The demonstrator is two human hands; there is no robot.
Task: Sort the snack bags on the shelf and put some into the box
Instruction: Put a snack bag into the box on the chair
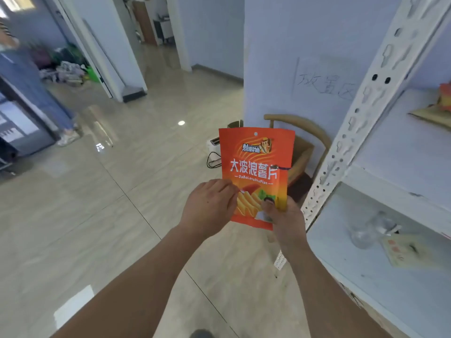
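Far to the left a blurred person [14, 76] stands near a doorway, with a heap of things on the floor beyond. The tiled floor [97, 203] runs wide and glossy across the middle of the room. Nearer the centre, the left hand [210, 206] touches the left edge of an orange snack bag [256, 167], its fingers curled against the bag's lower left side. The bag is held upright in the air, printed face towards the person, in front of the shelf's left post. The right hand [285, 220] grasps the bag's lower right corner, thumb pressed on the front. Behind the bag, against the wall, sits a wooden chair [305, 132] with a cardboard box [302, 154] on its seat. To the right stands the white metal shelf [366, 113]; on its lower board lie a clear plastic item [366, 230] and a pale packet [410, 250], and another snack bag [441, 106] lies on the board above.
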